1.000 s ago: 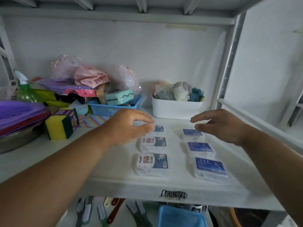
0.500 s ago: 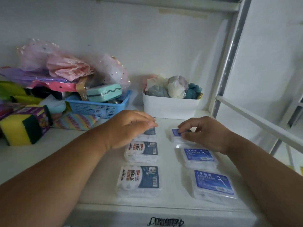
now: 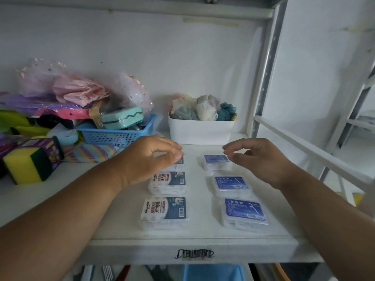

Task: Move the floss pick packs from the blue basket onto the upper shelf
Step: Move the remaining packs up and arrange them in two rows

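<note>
6 floss pick packs are lying in 2 columns on the upper shelf [image 3: 121, 226]. The right hand [image 3: 261, 161] is hovering, fingers loosely curled and holding nothing, just right of the rear right pack [image 3: 215, 161]. The left hand [image 3: 150, 159] is covering the rear left pack [image 3: 179, 161]; grip unclear.

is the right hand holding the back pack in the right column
No, the right hand hangs over the shelf with fingers loosely curled, beside the back right pack, holding nothing.

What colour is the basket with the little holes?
Blue. The basket shows best in the head view, at the shelf's back left.
</note>
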